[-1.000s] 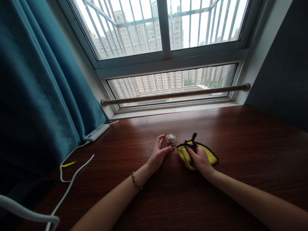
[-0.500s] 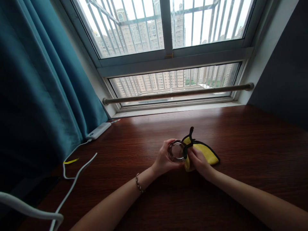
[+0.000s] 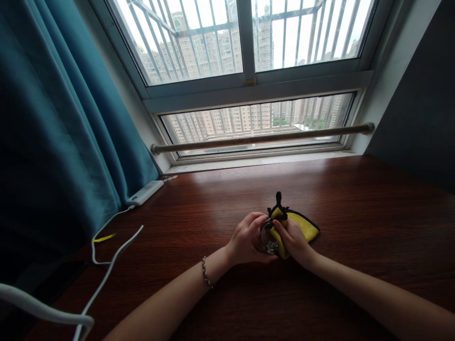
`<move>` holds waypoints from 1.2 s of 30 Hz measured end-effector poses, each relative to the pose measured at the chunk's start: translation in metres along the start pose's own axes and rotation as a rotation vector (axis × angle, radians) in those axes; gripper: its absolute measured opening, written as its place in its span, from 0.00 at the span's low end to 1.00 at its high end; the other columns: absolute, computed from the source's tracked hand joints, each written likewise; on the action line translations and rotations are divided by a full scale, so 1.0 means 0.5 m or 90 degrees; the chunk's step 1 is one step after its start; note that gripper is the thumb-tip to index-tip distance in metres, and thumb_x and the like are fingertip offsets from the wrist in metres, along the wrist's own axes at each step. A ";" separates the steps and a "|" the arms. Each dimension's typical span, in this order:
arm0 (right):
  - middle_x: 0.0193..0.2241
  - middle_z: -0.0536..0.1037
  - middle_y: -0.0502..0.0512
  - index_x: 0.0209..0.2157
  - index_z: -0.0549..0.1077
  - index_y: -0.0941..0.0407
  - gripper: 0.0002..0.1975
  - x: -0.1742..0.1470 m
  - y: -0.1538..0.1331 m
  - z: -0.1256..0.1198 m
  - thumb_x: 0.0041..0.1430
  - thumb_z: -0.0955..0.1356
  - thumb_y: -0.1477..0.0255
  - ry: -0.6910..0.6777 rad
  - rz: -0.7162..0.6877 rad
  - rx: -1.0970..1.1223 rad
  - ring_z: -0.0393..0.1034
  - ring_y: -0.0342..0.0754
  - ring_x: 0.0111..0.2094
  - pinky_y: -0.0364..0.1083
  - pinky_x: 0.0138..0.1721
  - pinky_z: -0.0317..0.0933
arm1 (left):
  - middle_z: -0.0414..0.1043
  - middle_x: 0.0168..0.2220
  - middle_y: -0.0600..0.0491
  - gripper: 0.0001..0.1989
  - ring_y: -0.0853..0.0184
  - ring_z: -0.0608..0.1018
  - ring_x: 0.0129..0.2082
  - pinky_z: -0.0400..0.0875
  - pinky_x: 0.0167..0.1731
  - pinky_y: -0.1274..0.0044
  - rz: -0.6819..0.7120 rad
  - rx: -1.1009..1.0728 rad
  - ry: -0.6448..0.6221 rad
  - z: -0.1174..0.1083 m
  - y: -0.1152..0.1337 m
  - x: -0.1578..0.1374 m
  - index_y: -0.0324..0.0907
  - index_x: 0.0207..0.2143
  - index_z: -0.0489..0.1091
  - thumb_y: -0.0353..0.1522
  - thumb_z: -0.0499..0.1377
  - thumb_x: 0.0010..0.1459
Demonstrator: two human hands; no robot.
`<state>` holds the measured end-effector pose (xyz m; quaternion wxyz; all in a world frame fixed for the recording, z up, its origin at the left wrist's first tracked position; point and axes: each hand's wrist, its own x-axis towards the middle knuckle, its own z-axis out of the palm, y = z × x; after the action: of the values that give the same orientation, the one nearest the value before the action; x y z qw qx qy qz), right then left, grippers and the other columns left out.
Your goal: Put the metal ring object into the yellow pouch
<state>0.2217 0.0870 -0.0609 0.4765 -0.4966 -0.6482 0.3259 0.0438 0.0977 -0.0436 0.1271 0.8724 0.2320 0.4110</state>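
A clear glass (image 3: 265, 233) is in my left hand (image 3: 245, 239), whose fingers and thumb wrap round its side. My right hand (image 3: 296, 240) grips a yellow cleaning cloth (image 3: 304, 226) with black edging. Bunched cloth presses against the right side of the glass and covers part of it. A black-edged corner of the cloth sticks up above my fingers, and a loose flap spreads out to the right. Both hands are close together over the brown wooden table (image 3: 199, 203).
On the left lie a white power strip (image 3: 145, 192), white cables (image 3: 113, 265) and a yellow tie (image 3: 104, 237). A blue curtain (image 3: 88, 118) hangs there. Behind the table are a window and a horizontal rail (image 3: 263, 139).
The glass has turned in my left hand, and its round opening now shows less. The cloth has shifted slightly left, covering more of the glass.
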 end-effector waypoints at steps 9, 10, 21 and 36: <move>0.41 0.71 0.69 0.48 0.61 0.67 0.33 -0.026 -0.008 0.002 0.55 0.61 0.50 -0.064 -0.114 -0.087 0.67 0.57 0.42 0.55 0.44 0.61 | 0.63 0.48 0.43 0.47 0.57 0.71 0.47 0.70 0.45 0.68 0.042 0.013 -0.025 -0.004 0.009 0.003 0.42 0.56 0.52 0.45 0.67 0.36; 0.47 0.68 0.72 0.53 0.56 0.68 0.37 -0.032 -0.010 0.004 0.54 0.63 0.51 -0.074 -0.157 -0.123 0.64 0.59 0.48 0.57 0.48 0.59 | 0.63 0.48 0.43 0.46 0.57 0.71 0.47 0.70 0.45 0.68 0.038 0.015 -0.023 -0.004 0.010 0.002 0.42 0.56 0.51 0.45 0.67 0.36; 0.63 0.46 0.66 0.63 0.42 0.61 0.30 -0.034 -0.041 -0.012 0.63 0.58 0.72 -0.158 -0.468 -0.234 0.37 0.56 0.64 0.58 0.61 0.45 | 0.61 0.47 0.43 0.43 0.57 0.71 0.45 0.69 0.44 0.66 -0.050 0.010 0.022 0.006 -0.001 -0.015 0.40 0.54 0.50 0.41 0.67 0.38; 0.63 0.47 0.53 0.60 0.56 0.56 0.25 -0.040 -0.066 -0.019 0.62 0.61 0.70 -0.271 -0.552 -0.295 0.34 0.54 0.65 0.55 0.62 0.43 | 0.60 0.53 0.45 0.38 0.56 0.68 0.51 0.67 0.48 0.65 -0.035 -0.077 0.014 0.016 -0.041 -0.044 0.48 0.60 0.47 0.41 0.61 0.49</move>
<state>0.2208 0.0579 -0.0340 0.3035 -0.1986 -0.9310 0.0413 0.0314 0.1039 -0.0716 0.1883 0.8517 0.2321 0.4306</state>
